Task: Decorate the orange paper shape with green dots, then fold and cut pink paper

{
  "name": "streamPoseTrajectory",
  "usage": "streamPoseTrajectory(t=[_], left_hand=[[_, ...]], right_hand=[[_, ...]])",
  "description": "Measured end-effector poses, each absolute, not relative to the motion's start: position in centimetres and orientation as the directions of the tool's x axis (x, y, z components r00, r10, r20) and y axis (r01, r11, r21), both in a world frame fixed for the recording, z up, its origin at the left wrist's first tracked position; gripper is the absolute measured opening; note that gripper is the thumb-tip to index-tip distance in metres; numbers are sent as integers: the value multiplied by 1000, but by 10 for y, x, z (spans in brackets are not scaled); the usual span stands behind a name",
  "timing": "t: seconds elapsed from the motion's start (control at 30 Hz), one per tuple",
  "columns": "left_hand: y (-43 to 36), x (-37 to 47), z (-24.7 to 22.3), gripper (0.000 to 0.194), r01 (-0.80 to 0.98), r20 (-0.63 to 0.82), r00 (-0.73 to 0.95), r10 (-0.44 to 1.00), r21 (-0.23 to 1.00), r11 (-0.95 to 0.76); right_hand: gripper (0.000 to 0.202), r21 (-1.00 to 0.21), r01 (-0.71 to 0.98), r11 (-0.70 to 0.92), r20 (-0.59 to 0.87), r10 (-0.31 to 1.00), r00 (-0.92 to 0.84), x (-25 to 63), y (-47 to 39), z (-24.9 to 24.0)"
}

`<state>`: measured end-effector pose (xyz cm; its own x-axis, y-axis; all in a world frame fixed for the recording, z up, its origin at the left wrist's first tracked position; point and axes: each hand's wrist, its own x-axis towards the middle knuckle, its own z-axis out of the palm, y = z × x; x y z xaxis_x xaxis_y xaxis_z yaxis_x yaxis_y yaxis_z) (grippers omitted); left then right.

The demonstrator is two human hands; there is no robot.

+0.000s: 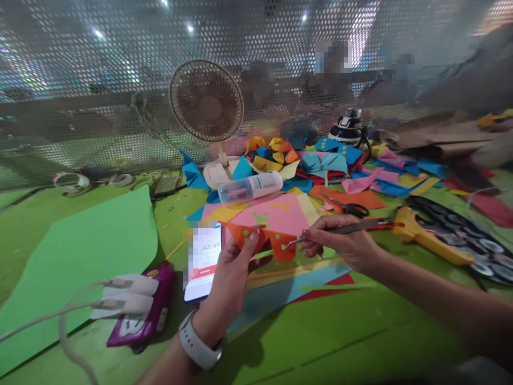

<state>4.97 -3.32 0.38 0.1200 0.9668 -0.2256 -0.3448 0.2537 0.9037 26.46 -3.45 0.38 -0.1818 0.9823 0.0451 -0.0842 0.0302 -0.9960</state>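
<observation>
Nearest the camera, the left hand (pixel 236 262), with a white watch (pixel 198 342) at its wrist, pinches the orange paper piece (pixel 262 239) between thumb and fingers, above the green table (pixel 320 347) and just right of the lit phone (pixel 204 262). The right hand (pixel 340 240) grips a slim metal tool (pixel 352 226), apparently tweezers, between thumb and closed-up fingers, its tip at the paper's right end. Beyond lie pink paper (pixel 276 211), a clear bottle (pixel 252 188) on its side, black-handled scissors (pixel 355 209), folded coloured papers (pixel 272 155) and an upright fan (pixel 208 101).
</observation>
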Motion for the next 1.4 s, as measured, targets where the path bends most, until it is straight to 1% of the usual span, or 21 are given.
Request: streamPoseTrajectory(t=[0.27, 0.5, 0.67, 0.9, 1.17, 1.4], left_hand=[[-34, 51, 3, 26, -367, -210, 128, 969, 898, 243], [-35, 51, 4, 31, -385, -220, 132, 966, 887, 255], [-36, 51, 4, 26, -400, -195, 131, 972, 886, 232], [-37, 53, 6, 30, -391, -207, 112, 972, 890, 235], [-37, 52, 4, 24, -390, -190, 128, 974, 893, 225], [-38, 52, 4, 19, -392, -173, 152, 973, 893, 220]], right_hand=[[20, -984, -175, -21, 3, 991, -137, 260, -35, 3], [24, -985, -171, -16, -5, 998, -67, 259, -35, 3], [22, -982, -185, -24, -11, 997, -74, 258, -35, 3], [23, -984, -174, -29, -19, 998, -60, 258, -34, 2], [23, -984, -176, -35, -22, 997, -73, 258, -34, 1], [22, -985, -171, -3, 6, 999, -48, 258, -34, 0]])
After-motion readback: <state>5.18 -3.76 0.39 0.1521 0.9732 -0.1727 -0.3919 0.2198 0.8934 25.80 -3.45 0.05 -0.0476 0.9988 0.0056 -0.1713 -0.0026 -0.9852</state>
